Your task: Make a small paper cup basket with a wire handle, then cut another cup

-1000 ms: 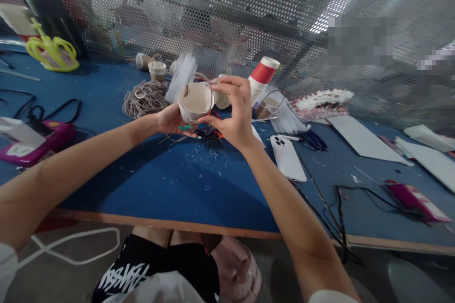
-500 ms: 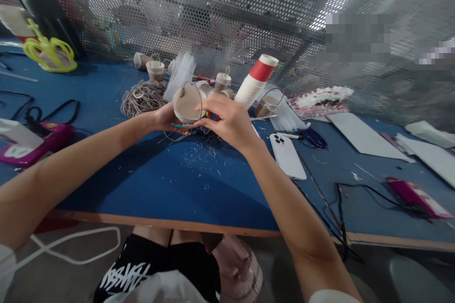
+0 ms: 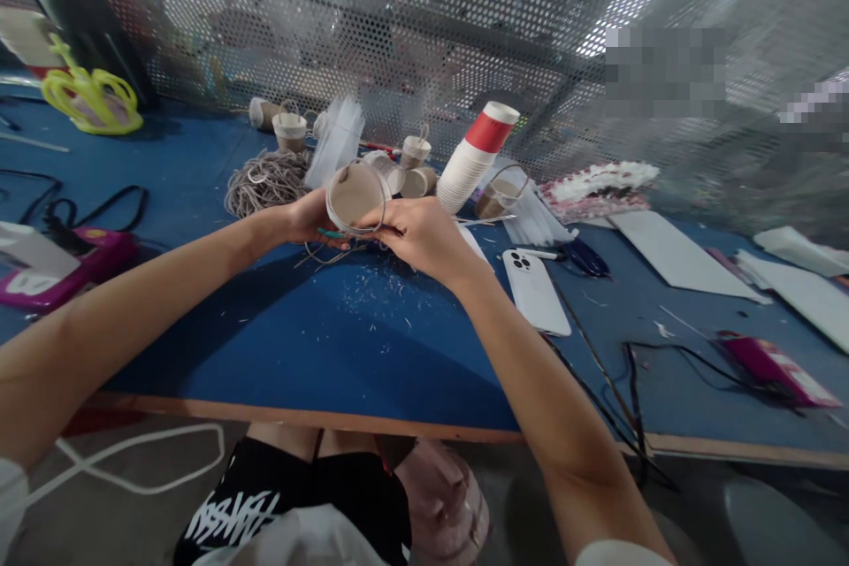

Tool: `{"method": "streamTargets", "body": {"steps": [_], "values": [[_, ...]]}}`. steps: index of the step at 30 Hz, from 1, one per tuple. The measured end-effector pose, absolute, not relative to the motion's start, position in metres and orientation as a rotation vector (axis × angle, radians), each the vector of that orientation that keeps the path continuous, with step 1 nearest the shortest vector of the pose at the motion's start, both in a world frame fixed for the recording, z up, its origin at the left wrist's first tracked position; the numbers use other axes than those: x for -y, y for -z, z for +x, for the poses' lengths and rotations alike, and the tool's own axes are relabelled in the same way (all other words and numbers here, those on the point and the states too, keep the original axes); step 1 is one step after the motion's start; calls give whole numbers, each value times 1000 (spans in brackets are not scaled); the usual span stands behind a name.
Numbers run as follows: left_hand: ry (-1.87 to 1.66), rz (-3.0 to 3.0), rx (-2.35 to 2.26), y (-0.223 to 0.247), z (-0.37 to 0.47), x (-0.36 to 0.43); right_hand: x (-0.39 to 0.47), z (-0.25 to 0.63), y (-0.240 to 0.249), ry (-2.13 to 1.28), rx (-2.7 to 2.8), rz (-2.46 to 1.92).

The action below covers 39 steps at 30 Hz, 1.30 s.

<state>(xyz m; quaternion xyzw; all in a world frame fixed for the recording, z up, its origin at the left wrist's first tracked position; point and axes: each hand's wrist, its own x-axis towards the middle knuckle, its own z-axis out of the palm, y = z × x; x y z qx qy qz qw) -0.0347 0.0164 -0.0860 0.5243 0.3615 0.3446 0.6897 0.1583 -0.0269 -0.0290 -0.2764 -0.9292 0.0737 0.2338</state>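
A small cup [image 3: 358,193] with a thin looped handle is held over the blue table, its open mouth tilted up toward me. My left hand [image 3: 317,219] is wrapped round its left side and underside. At the cup's right front rim, my right hand [image 3: 415,230] is closed with fingers pressed on the wall and near the handle's end. Behind the hands lie similar small cups [image 3: 416,150] and a stack of white paper cups [image 3: 470,161] with a red band. A bundle of grey-brown cord [image 3: 266,182] rests beyond my left forearm.
A white phone [image 3: 536,292] lies right of my right forearm. Magenta devices sit at the left [image 3: 93,261] and right [image 3: 776,367], with black cables. White boards [image 3: 686,255] and a furry white-and-red piece [image 3: 603,186] are at the right. A yellow crown-shaped object [image 3: 93,97] stands back left.
The cup has tilted and shifted slightly right. The handle loop has swung down toward its right front side, and my right hand has moved slightly down along the rim.
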Motion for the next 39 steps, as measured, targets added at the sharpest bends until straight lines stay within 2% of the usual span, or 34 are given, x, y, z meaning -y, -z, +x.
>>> {"method": "streamTargets", "body": {"steps": [3, 9, 13, 18, 28, 32, 39], "values": [[-697, 996, -974, 80, -32, -13, 28, 158, 29, -187, 2556, -790], [-714, 944, -993, 78, -31, -12, 29, 156, 30, -233, 2575, -813], [-742, 1011, -778, 85, -32, -16, 23, 158, 33, -260, 2425, -850], [-981, 1184, -536, 90, -32, -15, 17, 158, 37, -303, 2178, -868], [-1105, 1274, -554, 98, -45, -28, 38, 168, 28, -27, 1908, -793], [-1176, 1209, -633, 87, -51, -26, 31, 176, 26, 36, 1767, -652], [-1138, 1347, -680, 50, -37, -1, 19, 184, 8, -62, 2017, -820]]}}
